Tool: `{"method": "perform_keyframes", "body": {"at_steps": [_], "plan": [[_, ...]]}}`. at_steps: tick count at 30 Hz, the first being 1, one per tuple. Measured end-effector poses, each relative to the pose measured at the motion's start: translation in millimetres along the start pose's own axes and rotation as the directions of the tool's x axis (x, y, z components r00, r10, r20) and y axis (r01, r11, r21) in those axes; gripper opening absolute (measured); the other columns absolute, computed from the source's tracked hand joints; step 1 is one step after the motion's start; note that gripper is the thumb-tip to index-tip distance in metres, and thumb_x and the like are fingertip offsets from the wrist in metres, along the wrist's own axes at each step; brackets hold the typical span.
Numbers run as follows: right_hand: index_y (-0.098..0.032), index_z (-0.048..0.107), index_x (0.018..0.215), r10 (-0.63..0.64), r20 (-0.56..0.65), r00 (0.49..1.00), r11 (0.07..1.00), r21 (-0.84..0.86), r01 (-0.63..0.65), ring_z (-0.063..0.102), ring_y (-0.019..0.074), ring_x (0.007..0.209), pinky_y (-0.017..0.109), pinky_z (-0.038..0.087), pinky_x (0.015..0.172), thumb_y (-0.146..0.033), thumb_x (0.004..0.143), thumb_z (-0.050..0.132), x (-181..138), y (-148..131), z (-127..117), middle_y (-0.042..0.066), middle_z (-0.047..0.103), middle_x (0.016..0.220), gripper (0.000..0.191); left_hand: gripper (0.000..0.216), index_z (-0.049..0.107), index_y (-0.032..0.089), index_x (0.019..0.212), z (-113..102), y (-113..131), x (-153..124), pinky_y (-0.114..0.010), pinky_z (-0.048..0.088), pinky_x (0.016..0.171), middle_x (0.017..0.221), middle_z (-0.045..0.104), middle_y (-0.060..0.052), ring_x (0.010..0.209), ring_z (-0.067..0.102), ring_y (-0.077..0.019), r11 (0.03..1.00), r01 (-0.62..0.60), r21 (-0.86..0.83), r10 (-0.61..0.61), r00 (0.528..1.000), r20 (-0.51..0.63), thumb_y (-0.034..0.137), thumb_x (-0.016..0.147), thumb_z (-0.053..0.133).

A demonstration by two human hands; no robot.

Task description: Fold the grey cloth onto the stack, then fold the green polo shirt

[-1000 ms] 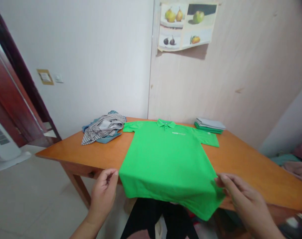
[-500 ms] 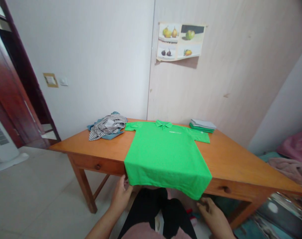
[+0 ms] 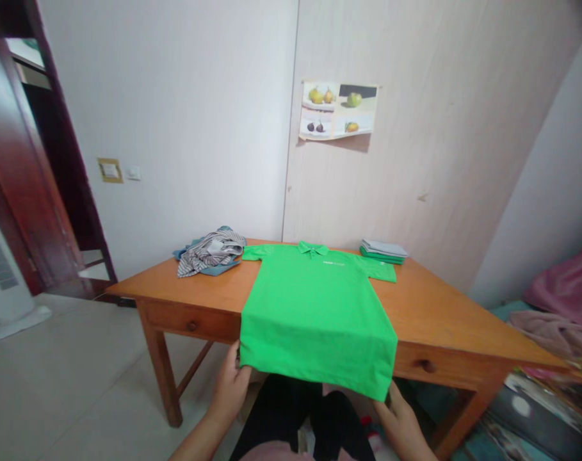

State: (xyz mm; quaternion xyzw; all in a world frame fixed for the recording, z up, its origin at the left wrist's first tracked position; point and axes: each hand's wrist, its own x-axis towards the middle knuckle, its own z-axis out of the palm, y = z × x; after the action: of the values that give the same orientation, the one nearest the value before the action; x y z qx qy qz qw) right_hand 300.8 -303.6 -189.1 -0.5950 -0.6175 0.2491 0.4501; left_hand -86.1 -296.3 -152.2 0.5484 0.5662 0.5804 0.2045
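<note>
A bright green polo shirt (image 3: pixel 314 307) lies spread front-up on a wooden table (image 3: pixel 444 320), collar toward the wall, its hem hanging over the near edge. My left hand (image 3: pixel 230 387) pinches the shirt's lower left hem corner. My right hand (image 3: pixel 401 419) grips the lower right hem corner below the table edge. Both hands are closed on the fabric.
A crumpled pile of striped and blue clothes (image 3: pixel 211 251) sits at the table's back left. A small stack of folded shirts (image 3: pixel 383 251) rests at the back right. A fruit poster (image 3: pixel 337 110) hangs on the wall. A dark door (image 3: pixel 26 173) stands left; bedding (image 3: pixel 559 307) lies right.
I have stepped back from the table, and both hands have gone from hovering beside the hem to gripping its two corners below the table edge. The hem now hangs straighter.
</note>
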Motion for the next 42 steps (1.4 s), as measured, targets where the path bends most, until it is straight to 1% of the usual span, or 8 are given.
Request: {"method": "perform_keyframes", "body": {"at_steps": [9, 19, 24, 32, 35, 37, 39, 42], "plan": [[-0.020, 0.053, 0.129, -0.087, -0.175, 0.981, 0.994, 0.054, 0.098, 0.050, 0.0285, 0.130, 0.038, 0.039, 0.108, -0.046, 0.084, 0.052, -4, -14, -13, 0.011, 0.058, 0.138, 0.052, 0.043, 0.059, 0.019, 0.123, -21, 26, -7, -0.040, 0.044, 0.102, 0.124, 0.066, -0.010, 0.118, 0.060, -0.0281, 0.998, -0.018, -0.053, 0.017, 0.999, -0.028, 0.029, 0.082, 0.050], [-0.016, 0.056, 0.126, -0.085, -0.451, 0.888, 0.996, -0.040, 0.074, 0.061, 0.0279, 0.110, 0.037, 0.045, 0.091, -0.037, 0.080, 0.048, 7, -93, -49, 0.011, 0.066, 0.120, 0.051, 0.033, 0.061, 0.022, 0.112, -28, 54, 12, -0.036, 0.046, 0.093, 0.106, 0.069, -0.004, 0.104, 0.062, -0.0253, 0.974, 0.049, -0.222, -0.105, 0.962, -0.253, 0.041, 0.086, 0.051], [-0.016, 0.062, 0.119, -0.079, -0.530, 0.844, 0.997, -0.058, 0.058, 0.064, 0.0255, 0.096, 0.036, 0.048, 0.084, -0.040, 0.081, 0.048, 25, -132, -80, 0.010, 0.068, 0.109, 0.046, 0.030, 0.061, 0.022, 0.108, -37, 75, 35, -0.032, 0.047, 0.088, 0.102, 0.068, -0.003, 0.097, 0.062, -0.0222, 0.970, -0.028, -0.243, -0.047, 0.953, -0.299, 0.038, 0.083, 0.057], [-0.021, 0.068, 0.106, -0.307, -0.415, 0.856, 0.936, -0.297, 0.192, 0.066, 0.0258, 0.099, 0.038, 0.050, 0.086, -0.033, 0.079, 0.047, 72, -135, -121, 0.008, 0.071, 0.104, 0.036, 0.029, 0.065, 0.021, 0.102, -67, 103, 86, -0.033, 0.048, 0.088, 0.099, 0.069, -0.004, 0.095, 0.064, -0.0235, 0.987, -0.132, 0.096, 0.157, 0.932, -0.326, 0.024, 0.077, 0.051], [-0.023, 0.069, 0.105, -0.294, -0.400, 0.868, 0.913, -0.387, 0.131, 0.068, 0.0236, 0.083, 0.036, 0.052, 0.074, -0.034, 0.080, 0.049, 99, -147, -142, 0.006, 0.071, 0.094, 0.034, 0.029, 0.066, 0.021, 0.103, -77, 124, 119, -0.035, 0.049, 0.086, 0.099, 0.070, -0.005, 0.094, 0.064, -0.0238, 0.953, -0.194, 0.233, 0.258, 0.924, -0.284, 0.023, 0.079, 0.050], [-0.025, 0.069, 0.105, -0.193, -0.447, 0.874, 0.955, -0.291, 0.062, 0.066, 0.0194, 0.063, 0.031, 0.050, 0.060, -0.033, 0.079, 0.052, 115, -158, -153, 0.002, 0.069, 0.078, 0.032, 0.026, 0.068, 0.021, 0.100, -80, 138, 143, -0.036, 0.049, 0.086, 0.097, 0.071, -0.005, 0.094, 0.064, -0.0247, 0.922, -0.246, 0.298, 0.326, 0.910, -0.257, 0.026, 0.081, 0.052], [-0.025, 0.067, 0.103, -0.038, -0.458, 0.888, 0.999, -0.019, 0.033, 0.064, 0.0168, 0.055, 0.027, 0.047, 0.050, -0.028, 0.076, 0.057, 131, -168, -160, -0.001, 0.066, 0.069, 0.029, 0.022, 0.070, 0.022, 0.096, -79, 152, 165, -0.035, 0.051, 0.080, 0.094, 0.071, -0.004, 0.092, 0.065, -0.0250, 0.936, -0.245, 0.252, 0.303, 0.927, -0.223, 0.030, 0.081, 0.057], [-0.024, 0.062, 0.095, 0.089, -0.327, 0.941, 0.913, 0.403, 0.053, 0.070, 0.0173, 0.067, 0.026, 0.055, 0.058, -0.021, 0.069, 0.061, 150, -180, -164, 0.001, 0.070, 0.077, 0.026, 0.020, 0.067, 0.020, 0.094, -74, 168, 189, -0.031, 0.051, 0.064, 0.084, 0.069, -0.003, 0.072, 0.066, -0.0206, 0.997, -0.028, -0.073, 0.015, 0.985, -0.174, 0.028, 0.076, 0.061]]}}
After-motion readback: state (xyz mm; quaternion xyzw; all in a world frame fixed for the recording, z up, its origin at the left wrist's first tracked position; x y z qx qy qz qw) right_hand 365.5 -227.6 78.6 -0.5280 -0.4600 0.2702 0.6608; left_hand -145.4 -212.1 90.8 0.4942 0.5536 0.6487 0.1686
